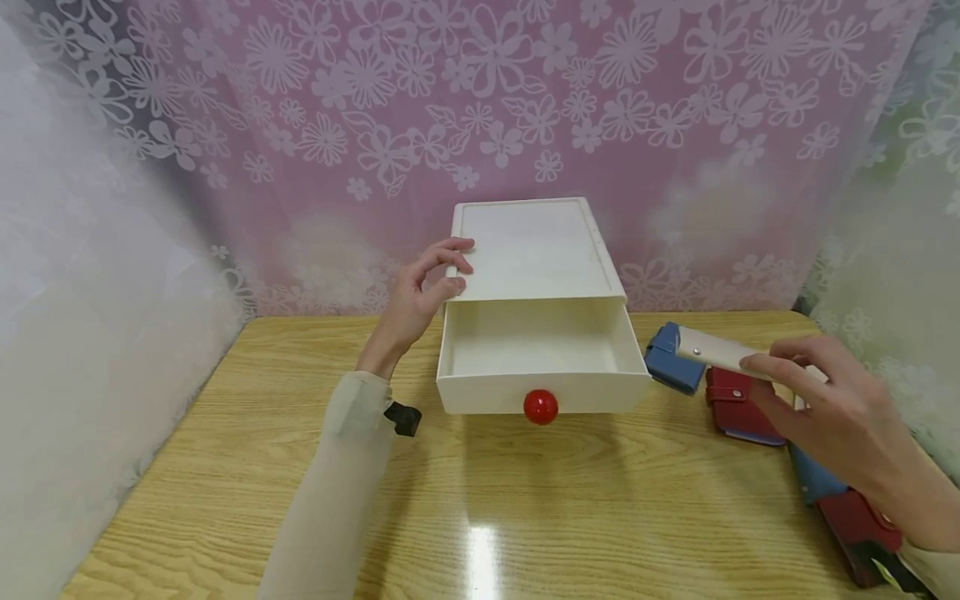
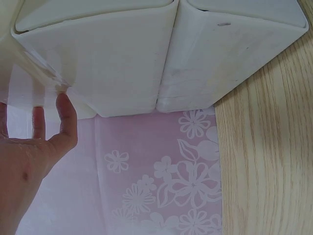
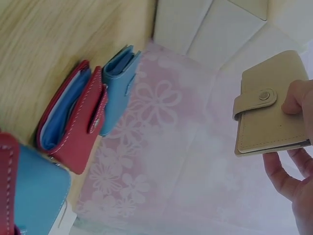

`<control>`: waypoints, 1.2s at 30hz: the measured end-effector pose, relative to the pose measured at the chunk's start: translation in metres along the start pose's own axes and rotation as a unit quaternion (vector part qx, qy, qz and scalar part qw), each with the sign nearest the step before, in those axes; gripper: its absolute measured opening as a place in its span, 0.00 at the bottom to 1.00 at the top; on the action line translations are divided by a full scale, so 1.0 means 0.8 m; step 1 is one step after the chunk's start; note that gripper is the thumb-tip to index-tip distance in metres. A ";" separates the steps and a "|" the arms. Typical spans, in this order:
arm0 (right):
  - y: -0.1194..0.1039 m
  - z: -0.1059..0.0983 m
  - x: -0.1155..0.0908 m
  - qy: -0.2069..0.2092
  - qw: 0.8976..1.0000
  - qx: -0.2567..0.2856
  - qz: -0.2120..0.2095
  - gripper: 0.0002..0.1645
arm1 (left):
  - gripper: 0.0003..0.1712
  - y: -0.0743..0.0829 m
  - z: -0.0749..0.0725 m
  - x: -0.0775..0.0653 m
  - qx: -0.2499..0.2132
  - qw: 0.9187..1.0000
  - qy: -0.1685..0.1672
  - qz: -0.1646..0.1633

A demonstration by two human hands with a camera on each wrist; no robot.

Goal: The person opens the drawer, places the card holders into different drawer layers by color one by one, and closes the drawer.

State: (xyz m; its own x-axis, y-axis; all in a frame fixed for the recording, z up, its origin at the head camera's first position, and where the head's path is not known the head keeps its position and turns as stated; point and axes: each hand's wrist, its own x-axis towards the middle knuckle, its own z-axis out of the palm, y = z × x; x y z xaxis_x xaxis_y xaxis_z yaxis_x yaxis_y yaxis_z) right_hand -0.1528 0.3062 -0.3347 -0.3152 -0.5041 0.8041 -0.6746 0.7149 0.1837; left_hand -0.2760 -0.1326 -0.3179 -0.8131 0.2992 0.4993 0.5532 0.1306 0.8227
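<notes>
A white drawer box (image 1: pixel 532 250) stands against the back curtain, its drawer (image 1: pixel 480 396) pulled out towards me and showing a bare inside. A round red knob (image 1: pixel 541 407) sits on the drawer's front. My left hand (image 1: pixel 408 304) rests its fingertips on the box's top left edge; the left wrist view shows fingers (image 2: pixel 67 115) touching the white casing. Off to the right, my right hand (image 1: pixel 843 408) pinches a beige snap wallet (image 1: pixel 716 348) between thumb and fingers, above the table. Its strap and metal snap show in the right wrist view.
On the wooden table (image 1: pixel 300 500), right of the drawer, several wallets lie in a row: a blue one (image 1: pixel 672 358), a red one (image 1: pixel 738 404), another blue one (image 1: pixel 813 475) and another red one (image 1: pixel 855 529). A pink flowered curtain (image 1: pixel 375 150) hangs behind.
</notes>
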 end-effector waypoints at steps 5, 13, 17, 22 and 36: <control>-0.006 0.002 0.006 0.038 0.999 0.010 0.016 0.33 | 0.12 -0.001 -0.001 0.000 -0.002 1.000 0.001 0.001; -0.020 0.003 0.016 0.083 0.995 0.037 0.040 0.32 | 0.11 -0.001 0.000 0.000 -0.003 1.000 0.000 0.000; -0.024 0.004 0.019 0.095 0.993 0.049 0.045 0.31 | 0.11 0.000 0.000 0.000 -0.004 1.000 0.000 -0.001; -0.025 0.006 0.022 0.121 0.990 0.062 0.037 0.29 | 0.11 0.000 0.000 0.000 -0.005 1.000 0.000 0.000; -0.039 0.004 0.040 0.155 0.984 0.075 0.040 0.29 | 0.12 0.000 0.001 0.001 -0.003 1.000 0.003 0.000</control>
State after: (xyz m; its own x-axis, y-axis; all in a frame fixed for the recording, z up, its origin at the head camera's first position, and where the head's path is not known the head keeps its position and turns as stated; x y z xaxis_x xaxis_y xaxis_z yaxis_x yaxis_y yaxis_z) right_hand -0.1437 0.2660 -0.3162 -0.1686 -0.2609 0.9505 -0.7546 0.6545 0.0458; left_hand -0.2767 -0.1320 -0.3178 -0.8145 0.2943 0.4999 0.5516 0.1260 0.8245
